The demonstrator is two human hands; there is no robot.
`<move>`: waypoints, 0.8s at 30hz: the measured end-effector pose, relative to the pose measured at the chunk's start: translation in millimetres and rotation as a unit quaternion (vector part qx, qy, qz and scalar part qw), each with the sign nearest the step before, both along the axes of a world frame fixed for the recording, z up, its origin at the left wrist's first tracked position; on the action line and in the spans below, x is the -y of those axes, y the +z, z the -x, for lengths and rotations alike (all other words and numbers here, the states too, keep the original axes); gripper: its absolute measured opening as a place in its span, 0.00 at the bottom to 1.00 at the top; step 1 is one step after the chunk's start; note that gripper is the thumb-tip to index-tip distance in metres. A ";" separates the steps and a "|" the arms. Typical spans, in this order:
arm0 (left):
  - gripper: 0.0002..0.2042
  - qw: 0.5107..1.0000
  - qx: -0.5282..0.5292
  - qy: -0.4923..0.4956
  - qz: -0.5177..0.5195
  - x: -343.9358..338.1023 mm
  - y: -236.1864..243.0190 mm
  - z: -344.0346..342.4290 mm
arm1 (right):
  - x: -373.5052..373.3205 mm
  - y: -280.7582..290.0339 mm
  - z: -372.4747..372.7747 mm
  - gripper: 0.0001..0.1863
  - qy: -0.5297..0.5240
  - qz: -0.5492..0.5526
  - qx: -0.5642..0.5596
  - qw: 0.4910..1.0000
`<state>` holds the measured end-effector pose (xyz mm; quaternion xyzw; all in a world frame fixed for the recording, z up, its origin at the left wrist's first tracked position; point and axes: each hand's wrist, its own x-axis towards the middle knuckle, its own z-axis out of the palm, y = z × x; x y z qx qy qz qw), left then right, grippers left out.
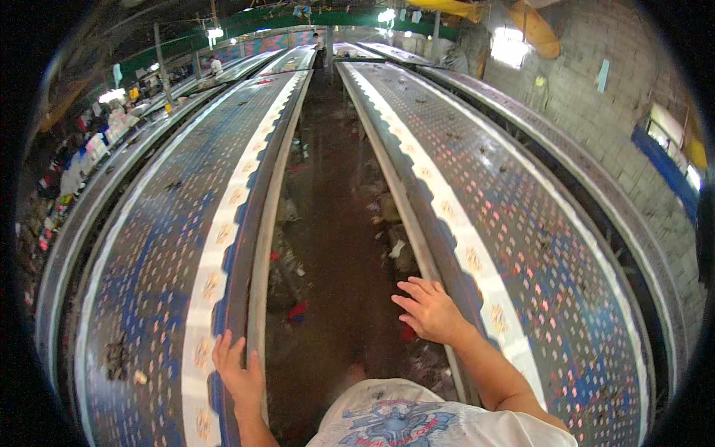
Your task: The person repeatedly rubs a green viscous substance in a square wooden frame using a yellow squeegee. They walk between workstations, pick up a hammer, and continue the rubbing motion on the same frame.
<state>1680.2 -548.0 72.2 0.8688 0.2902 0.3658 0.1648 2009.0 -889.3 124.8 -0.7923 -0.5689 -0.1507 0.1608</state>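
My left hand [240, 372] is beside the near edge of the left long table [149, 246], fingers parted and holding nothing. Its fingertips come close to a long white fabric strip [216, 257] with a scalloped edge and small tan prints; whether they touch it I cannot tell. Over the edge of the aisle, my right hand [432, 311] is raised with fingers spread and nothing in them. It is nearest the inner edge of the right long table [551, 246], on which a similar white fabric strip [456, 223] lies.
A dark, narrow aisle floor [335, 246] runs between the tables, with scraps such as a white piece [398, 249] and a red piece [297, 311] along its sides. A block wall [596, 112] stands at right. Cloth heaps [89, 153] lie far left. Distant people [216, 65] stand near other tables.
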 end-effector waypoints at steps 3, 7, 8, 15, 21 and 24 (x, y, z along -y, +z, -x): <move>0.18 0.997 0.054 -0.046 0.000 -51.0 1.5 -98.6 | -30.6 17.8 -70.5 0.26 -0.019 -0.008 -0.002 1.000; 0.17 0.986 0.066 -0.150 -0.001 -89.9 31.2 -238.1 | -41.0 9.6 -171.3 0.24 -0.094 -0.016 -0.019 0.995; 0.17 0.983 0.068 -0.170 -0.009 -102.3 34.6 -269.8 | -47.8 3.8 -198.9 0.24 -0.112 -0.019 -0.022 0.993; 0.17 0.979 0.074 -0.172 -0.073 -199.5 36.3 -477.3 | -96.9 -39.0 -414.3 0.21 -0.183 -0.052 -0.031 0.981; 0.18 0.982 0.021 -0.152 -0.107 -279.4 50.3 -616.0 | -192.0 -34.3 -610.6 0.21 -0.176 -0.105 -0.009 0.979; 0.18 0.984 -0.005 -0.137 -0.116 -322.7 54.6 -676.5 | -259.6 -23.0 -689.4 0.21 -0.122 -0.110 0.000 0.986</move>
